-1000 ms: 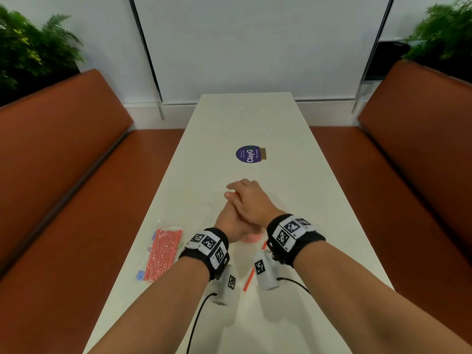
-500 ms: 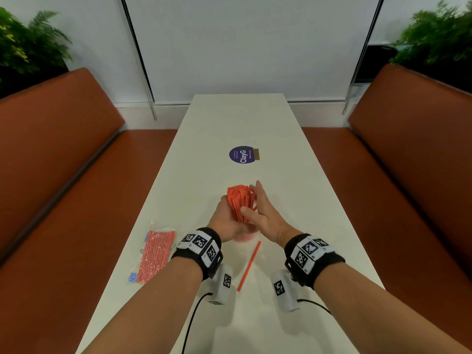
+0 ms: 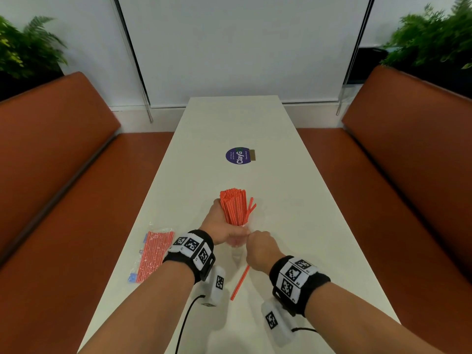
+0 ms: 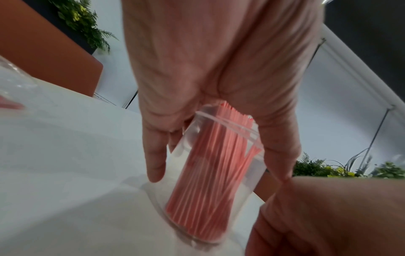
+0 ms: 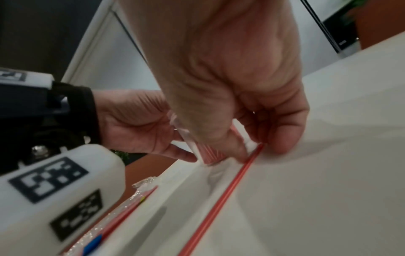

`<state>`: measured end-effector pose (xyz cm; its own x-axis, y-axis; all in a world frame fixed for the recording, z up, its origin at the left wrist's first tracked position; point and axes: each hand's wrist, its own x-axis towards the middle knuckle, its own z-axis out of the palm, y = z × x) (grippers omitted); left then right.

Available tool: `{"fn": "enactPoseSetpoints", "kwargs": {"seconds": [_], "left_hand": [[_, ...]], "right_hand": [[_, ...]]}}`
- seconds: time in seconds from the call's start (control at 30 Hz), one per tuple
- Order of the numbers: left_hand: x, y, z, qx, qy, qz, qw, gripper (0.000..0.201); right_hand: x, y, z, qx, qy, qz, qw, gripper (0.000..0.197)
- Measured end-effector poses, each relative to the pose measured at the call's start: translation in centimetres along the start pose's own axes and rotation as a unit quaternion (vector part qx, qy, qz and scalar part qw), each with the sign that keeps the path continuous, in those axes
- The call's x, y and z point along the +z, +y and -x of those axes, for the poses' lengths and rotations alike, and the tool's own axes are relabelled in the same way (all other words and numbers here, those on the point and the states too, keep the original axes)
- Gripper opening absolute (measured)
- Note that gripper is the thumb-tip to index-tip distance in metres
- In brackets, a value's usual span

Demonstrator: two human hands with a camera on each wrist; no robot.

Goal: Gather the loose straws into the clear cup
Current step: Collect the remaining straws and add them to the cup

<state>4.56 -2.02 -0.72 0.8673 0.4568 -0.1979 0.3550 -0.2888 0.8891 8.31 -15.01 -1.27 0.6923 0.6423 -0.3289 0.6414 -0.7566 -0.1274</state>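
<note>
- Even, soft indoor light; the white table is bright without glare.
- Faint, diffuse shadows lie on it under the wrists.
- Head view bends straight lines near its edges.
- Both wrist views are smeared by motion blur, their nearest parts out of focus.

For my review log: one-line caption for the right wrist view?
Right hand pinching the end of a loose straw on the table.

On the long white desk before me, the clear plastic cup stands holding a bundle of orange straws. One loose orange straw lies just nearer me. A crinkly plastic packet of orange straws lies to the left, a round purple sticker farther back.
</note>
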Motion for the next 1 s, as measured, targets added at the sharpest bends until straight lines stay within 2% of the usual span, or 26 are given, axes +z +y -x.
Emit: {"fn": "enactPoseSetpoints", "kwargs": {"seconds": [0.2, 0.37, 0.43, 0.53, 0.6, 0.67, 0.7, 0.77, 0.8, 0.93, 1.0], "left_hand": [[-0.3, -0.2, 0.6, -0.008, -0.004, 0.004, 1.0, 0.091], [-0.2, -1.8, -0.3, -0.003, 0.019, -0.033, 0.999, 0.126], [-0.5, -1.6, -0.1, 0.001, 0.027, -0.048, 0.998, 0.13], [-0.8, -0.5, 0.5, -0.002, 0.031, -0.047, 0.998, 0.129], [-0.7, -0.2, 0.6, -0.009, 0.03, -0.04, 0.999, 0.124], [-0.5, -0.4, 0.5, -0.013, 0.028, -0.031, 0.999, 0.119], [-0.4, -0.3, 0.6, -0.015, 0.028, -0.028, 0.999, 0.117], [-0.4, -0.3, 0.9, -0.015, 0.028, -0.027, 0.999, 0.113], [-0.3, -0.2, 1.1, -0.013, 0.029, -0.028, 0.999, 0.111], [-0.2, -0.5, 1.3, -0.016, 0.029, -0.025, 0.999, 0.093], [-0.2, -0.4, 1.4, -0.017, 0.031, -0.018, 0.999, 0.096]], "right_hand": [[0.0, 0.9, 0.8, -0.021, 0.028, 0.013, 0.999, 0.032], [-0.8, 1.5, 1.3, 0.029, 0.025, -0.137, 0.99, 0.031], [-1.3, 2.2, 1.6, 0.022, 0.03, -0.128, 0.991, 0.026], [-1.7, 3.2, 2.7, -0.005, -0.02, -0.016, 1.0, 0.034], [-1.3, 3.0, 3.6, -0.035, -0.06, 0.06, 0.996, 0.021], [-0.3, 2.5, 4.2, -0.061, -0.071, 0.103, 0.99, 0.007], [0.1, 2.2, 4.4, -0.073, -0.066, 0.102, 0.99, 0.004], [0.7, 2.1, 4.3, -0.081, -0.054, 0.092, 0.991, 0.018], [0.6, 2.2, 4.2, -0.08, -0.045, 0.086, 0.992, 0.019], [-1.1, 3.5, 3.8, -0.034, -0.001, 0.027, 0.999, 0.021], [-1.5, 4.2, 4.1, -0.012, -0.007, 0.007, 1.0, 0.029]]}}
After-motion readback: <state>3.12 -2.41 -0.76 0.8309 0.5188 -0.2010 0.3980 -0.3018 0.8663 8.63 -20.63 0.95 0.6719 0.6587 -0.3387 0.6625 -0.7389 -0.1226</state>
